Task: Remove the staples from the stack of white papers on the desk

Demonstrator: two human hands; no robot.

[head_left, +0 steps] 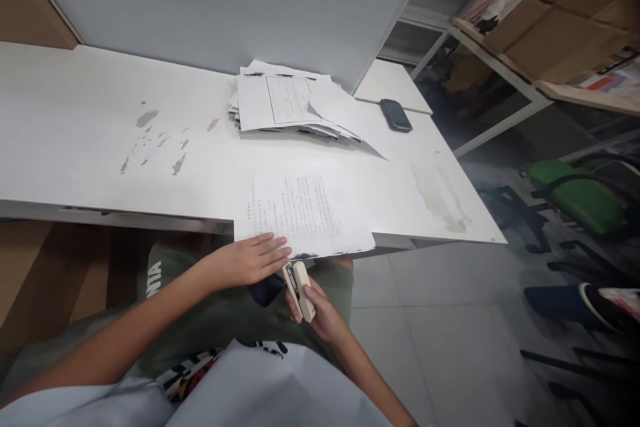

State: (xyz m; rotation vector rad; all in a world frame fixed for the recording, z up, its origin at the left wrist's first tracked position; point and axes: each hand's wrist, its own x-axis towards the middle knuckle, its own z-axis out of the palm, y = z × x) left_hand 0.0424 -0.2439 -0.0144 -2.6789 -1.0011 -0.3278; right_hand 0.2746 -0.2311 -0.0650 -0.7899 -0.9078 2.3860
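Note:
A printed sheet of paper [310,207] lies at the front of the white table and juts out over its edge. My left hand [255,260] rests flat on the sheet's near left corner, fingers stretched out to the right. Just below the sheet's near edge, my right hand [317,307] grips a cream-coloured stapler [300,290]. The stapler's jaws are apart and point up toward the paper's edge, close to my left fingertips. Whether the jaws touch the paper I cannot tell.
Behind the sheet sits an untidy stack of papers [290,100] against a grey partition [225,0]. A dark phone [396,115] lies at the right on the table [100,113]. Farther right are a green chair [575,193], cardboard boxes [565,27] on a shelf and someone's foot.

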